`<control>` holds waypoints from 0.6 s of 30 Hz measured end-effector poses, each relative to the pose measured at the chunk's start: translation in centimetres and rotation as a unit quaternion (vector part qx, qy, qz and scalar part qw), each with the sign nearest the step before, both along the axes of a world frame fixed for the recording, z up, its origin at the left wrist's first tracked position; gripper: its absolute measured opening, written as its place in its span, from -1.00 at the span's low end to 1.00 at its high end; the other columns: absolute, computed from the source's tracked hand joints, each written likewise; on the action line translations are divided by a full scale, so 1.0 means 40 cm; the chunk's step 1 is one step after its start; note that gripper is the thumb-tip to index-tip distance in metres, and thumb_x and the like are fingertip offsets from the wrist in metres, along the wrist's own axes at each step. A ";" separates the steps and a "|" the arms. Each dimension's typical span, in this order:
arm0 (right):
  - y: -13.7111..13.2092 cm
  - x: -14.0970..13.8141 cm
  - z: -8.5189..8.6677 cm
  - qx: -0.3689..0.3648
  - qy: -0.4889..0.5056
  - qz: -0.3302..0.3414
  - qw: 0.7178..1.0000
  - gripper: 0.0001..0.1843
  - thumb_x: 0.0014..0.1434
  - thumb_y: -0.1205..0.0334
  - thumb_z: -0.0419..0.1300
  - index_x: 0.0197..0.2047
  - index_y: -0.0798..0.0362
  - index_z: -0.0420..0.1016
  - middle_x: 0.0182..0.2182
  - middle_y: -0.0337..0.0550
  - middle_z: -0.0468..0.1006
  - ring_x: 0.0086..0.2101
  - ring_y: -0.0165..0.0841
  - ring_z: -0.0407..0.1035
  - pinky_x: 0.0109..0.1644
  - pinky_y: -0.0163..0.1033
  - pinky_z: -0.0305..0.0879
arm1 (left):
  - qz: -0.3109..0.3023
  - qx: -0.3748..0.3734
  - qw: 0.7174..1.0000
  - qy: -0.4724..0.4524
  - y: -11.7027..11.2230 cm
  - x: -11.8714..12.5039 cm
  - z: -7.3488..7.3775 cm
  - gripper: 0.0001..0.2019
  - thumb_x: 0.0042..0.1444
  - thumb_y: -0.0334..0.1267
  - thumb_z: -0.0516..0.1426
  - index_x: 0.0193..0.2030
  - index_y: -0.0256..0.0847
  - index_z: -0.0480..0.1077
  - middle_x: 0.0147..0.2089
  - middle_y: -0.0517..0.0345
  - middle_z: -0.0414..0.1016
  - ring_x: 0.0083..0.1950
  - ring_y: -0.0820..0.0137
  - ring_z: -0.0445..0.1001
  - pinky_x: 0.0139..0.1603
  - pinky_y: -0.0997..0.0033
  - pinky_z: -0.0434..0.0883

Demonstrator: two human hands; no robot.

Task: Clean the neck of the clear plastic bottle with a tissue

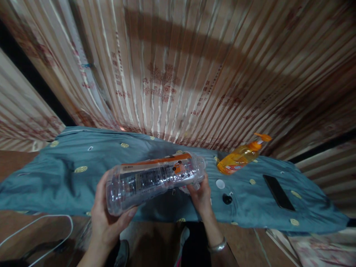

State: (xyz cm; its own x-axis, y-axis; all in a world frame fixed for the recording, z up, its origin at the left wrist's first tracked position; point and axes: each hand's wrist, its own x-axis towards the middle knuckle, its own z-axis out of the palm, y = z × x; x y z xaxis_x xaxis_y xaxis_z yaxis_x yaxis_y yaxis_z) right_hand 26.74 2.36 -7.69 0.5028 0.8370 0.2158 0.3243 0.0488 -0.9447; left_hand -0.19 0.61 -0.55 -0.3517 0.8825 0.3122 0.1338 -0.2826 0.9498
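A large clear plastic bottle (150,181) with an orange-and-white label lies tilted across my two hands, above the blue cloth (80,189). My left hand (107,222) wraps round its broad left end, thumb along the near side. At the narrower right end, my right hand (201,196) has its fingers closed on the bottle, partly hidden behind it. Just right of that hand are a round white disc (220,184) and a small glossy black object (227,199) whose kind I cannot make out. I cannot see any liquid in the bottle.
An orange pump bottle (237,159) leans to the right at the back of the cloth. Farther right lies a black phone (278,193). Patterned curtains (167,74) hang behind. A white cable (50,216) loops at the lower left.
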 end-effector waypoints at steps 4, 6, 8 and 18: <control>0.001 -0.002 0.000 0.013 -0.003 -0.001 1.000 -0.37 0.07 0.03 0.38 0.19 0.06 0.50 -0.02 0.09 0.77 -0.05 0.04 0.67 0.04 0.06 0.57 | 0.004 -0.008 1.000 -0.001 -0.002 0.006 0.009 -0.04 -0.15 0.17 0.51 0.42 -0.03 0.44 0.38 -0.07 0.58 0.32 -0.27 0.59 0.31 -0.22 0.59; 0.001 -0.002 0.000 0.019 -0.003 0.002 1.000 -0.36 0.08 0.02 0.39 0.20 0.06 0.49 0.02 0.12 0.76 -0.02 0.05 0.66 0.08 0.08 0.56 | 0.005 -0.005 1.000 0.002 -0.001 0.006 0.010 -0.04 -0.16 0.17 0.51 0.42 -0.04 0.44 0.38 -0.07 0.58 0.32 -0.24 0.59 0.32 -0.19 0.58; 0.000 -0.002 0.001 0.017 -0.002 0.006 1.000 -0.35 0.09 0.02 0.38 0.21 0.08 0.48 0.01 0.13 0.76 -0.02 0.05 0.66 0.08 0.08 0.56 | 0.005 0.000 1.000 0.003 0.000 0.004 0.009 -0.04 -0.16 0.16 0.51 0.41 -0.06 0.45 0.37 -0.08 0.58 0.35 -0.22 0.57 0.32 -0.14 0.59; -0.002 0.001 -0.001 0.004 0.000 0.010 1.000 -0.28 0.09 0.01 0.38 0.28 0.08 0.45 0.01 0.12 0.76 -0.01 0.08 0.65 0.07 0.10 0.56 | -0.010 -0.015 1.000 -0.025 -0.001 -0.002 -0.003 -0.04 -0.16 0.10 0.52 0.43 -0.02 0.45 0.41 -0.04 0.57 0.40 -0.25 0.53 0.35 -0.11 0.57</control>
State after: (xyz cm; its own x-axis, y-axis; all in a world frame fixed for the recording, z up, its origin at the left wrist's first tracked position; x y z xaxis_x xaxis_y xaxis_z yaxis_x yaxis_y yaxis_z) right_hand 26.77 2.27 -7.72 0.4856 0.8455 0.2219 0.3225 0.0627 -0.9445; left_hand -0.28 0.58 -0.68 -0.3488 0.8982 0.2675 0.0800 -0.2558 0.9634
